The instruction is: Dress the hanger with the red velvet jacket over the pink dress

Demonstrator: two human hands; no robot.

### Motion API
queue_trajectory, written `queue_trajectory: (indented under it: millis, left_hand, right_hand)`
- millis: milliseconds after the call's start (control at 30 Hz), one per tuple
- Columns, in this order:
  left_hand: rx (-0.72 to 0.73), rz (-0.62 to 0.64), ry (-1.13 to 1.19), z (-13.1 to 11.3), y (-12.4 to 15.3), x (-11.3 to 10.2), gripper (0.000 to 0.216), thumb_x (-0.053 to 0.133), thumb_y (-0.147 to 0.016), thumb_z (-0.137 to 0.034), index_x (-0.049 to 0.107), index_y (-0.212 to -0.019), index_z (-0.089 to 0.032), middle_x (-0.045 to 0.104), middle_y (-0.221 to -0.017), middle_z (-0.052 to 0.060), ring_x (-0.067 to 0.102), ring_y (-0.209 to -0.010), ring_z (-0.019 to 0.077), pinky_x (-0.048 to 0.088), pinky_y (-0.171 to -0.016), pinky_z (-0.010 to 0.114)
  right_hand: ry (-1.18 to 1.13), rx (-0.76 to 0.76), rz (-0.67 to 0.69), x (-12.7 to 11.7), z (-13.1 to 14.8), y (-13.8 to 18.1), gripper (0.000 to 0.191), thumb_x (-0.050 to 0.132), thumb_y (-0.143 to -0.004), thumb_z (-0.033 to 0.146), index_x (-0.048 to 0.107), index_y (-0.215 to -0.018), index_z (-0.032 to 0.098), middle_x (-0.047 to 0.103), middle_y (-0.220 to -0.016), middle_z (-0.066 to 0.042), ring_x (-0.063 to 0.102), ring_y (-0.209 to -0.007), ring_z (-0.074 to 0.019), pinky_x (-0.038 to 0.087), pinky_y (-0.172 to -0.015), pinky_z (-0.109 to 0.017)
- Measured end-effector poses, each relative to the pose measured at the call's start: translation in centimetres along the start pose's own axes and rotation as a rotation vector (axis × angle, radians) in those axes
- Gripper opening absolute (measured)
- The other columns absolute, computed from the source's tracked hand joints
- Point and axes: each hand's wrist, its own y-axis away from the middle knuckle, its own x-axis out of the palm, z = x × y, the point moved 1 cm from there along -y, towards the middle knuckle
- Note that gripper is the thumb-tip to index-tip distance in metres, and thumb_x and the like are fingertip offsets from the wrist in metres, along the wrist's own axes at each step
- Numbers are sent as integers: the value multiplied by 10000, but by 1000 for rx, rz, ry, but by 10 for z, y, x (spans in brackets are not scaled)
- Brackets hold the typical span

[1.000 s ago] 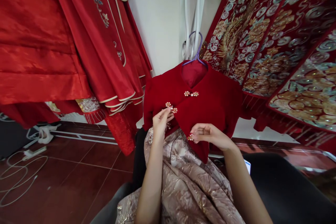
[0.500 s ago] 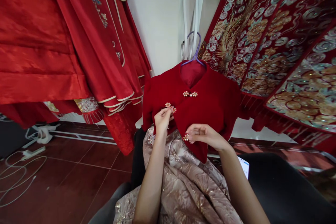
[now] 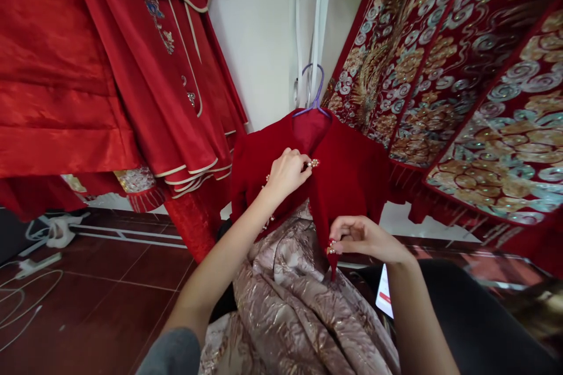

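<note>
The left hand [image 3: 290, 174] pinches the upper flower clasp [image 3: 314, 163] near the collar; the right hand [image 3: 367, 240], fingers curled, grips the lower flower clasp [image 3: 332, 248] on the front edge of the red jacket [image 3: 352, 179], which hangs on a purple hanger [image 3: 316, 103]. Since the earlier frame, the left hand has moved up from the middle clasp, and the lower front now parts.

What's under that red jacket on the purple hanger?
Shiny, pale brownish patterned cloth shows below the red jacket and in the gap at its front. Whatever lies behind its front panels is covered, so I can't tell.
</note>
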Motion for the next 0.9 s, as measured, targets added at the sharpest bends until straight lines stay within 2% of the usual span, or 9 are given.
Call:
queue_trajectory:
  millis: [100, 200, 333, 467, 633, 733, 900]
  left_hand:
    - [96, 2, -26, 1, -6, -8, 125, 598, -849, -226, 716, -875, -194, 599, -882, 73, 511, -932, 231, 435, -722, 299]
    - [166, -4, 12, 5, -9, -16, 144, 626, -844, -303, 735, -863, -211, 598, -973, 66, 490, -947, 223, 415, -808, 338]
    - [208, 69, 30, 13, -12, -24, 211, 622, -844, -392, 747, -915, -237, 595, -1054, 70, 468, -996, 233, 358, -893, 396]
    - [272, 113, 47, 17, -14, -27, 192, 617, -849, -375, 734, -896, -231, 604, -1096, 61, 468, -1023, 228, 311, -924, 399]
    - [326, 87, 86, 15, -17, -22, 153, 627, -841, -344, 686, -832, -204, 651, -920, 31, 509, -917, 197, 281, -899, 361]
    - [324, 68, 100, 16, -17, -19, 161, 631, -839, -356, 673, -856, -202, 620, -779, 10, 515, -819, 180, 279, -881, 345]
    - [322, 92, 48, 18, -17, -20, 176, 539, -901, -342, 654, -880, -210, 634, -762, 15, 520, -798, 184, 266, -922, 353]
  right_hand:
    - [0, 1, 24, -3, -5, 1, 199, 783, -725, 281, 678, -854, 171, 679, -790, -7, 620, -711, -104, 477, -678, -227]
    - [15, 13, 54, -4, -8, 1, 189, 772, -742, 272, 679, -871, 170, 684, -818, -12, 633, -754, -106, 480, -712, -228]
    - [27, 35, 58, -4, -9, 1, 209, 770, -742, 305, 673, -867, 169, 694, -828, -20, 641, -767, -118, 489, -725, -245]
    - [29, 48, 40, -6, -10, 2, 231, 779, -731, 321, 673, -865, 165, 692, -822, -22, 638, -756, -120, 487, -715, -249]
    - [31, 38, 26, -9, -13, 1, 205, 767, -747, 311, 674, -871, 176, 678, -811, -9, 618, -733, -108, 472, -685, -232]
    - [50, 25, 4, -12, -13, 2, 191, 749, -769, 307, 677, -897, 185, 667, -803, -1, 606, -718, -98, 467, -674, -220]
    - [107, 25, -43, -14, -15, 2, 222, 710, -802, 356, 676, -952, 196, 661, -822, -11, 617, -733, -116, 507, -716, -259]
